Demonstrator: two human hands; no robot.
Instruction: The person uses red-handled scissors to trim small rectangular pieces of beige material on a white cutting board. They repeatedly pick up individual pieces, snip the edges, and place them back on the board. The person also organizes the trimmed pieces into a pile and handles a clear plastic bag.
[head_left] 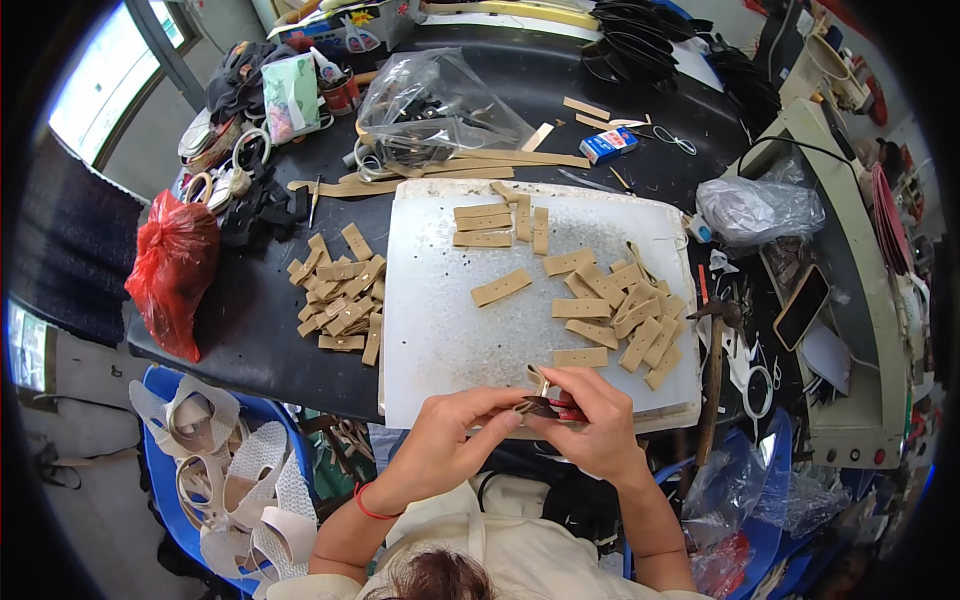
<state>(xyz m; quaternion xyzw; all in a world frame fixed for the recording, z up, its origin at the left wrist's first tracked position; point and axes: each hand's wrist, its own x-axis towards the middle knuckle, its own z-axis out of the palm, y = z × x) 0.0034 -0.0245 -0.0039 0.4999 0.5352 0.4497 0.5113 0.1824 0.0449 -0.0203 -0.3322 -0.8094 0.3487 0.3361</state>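
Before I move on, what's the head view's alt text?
A person's left hand and right hand meet at the edge of a white board around a red-handled tool and apparently a tan strip. Perforated tan strips lie piled on the board's right and on the black table left of it.

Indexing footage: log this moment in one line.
right hand: holds red-handled dark tool; left hand: at tool's dark end; white flat board: tan rectangular strips
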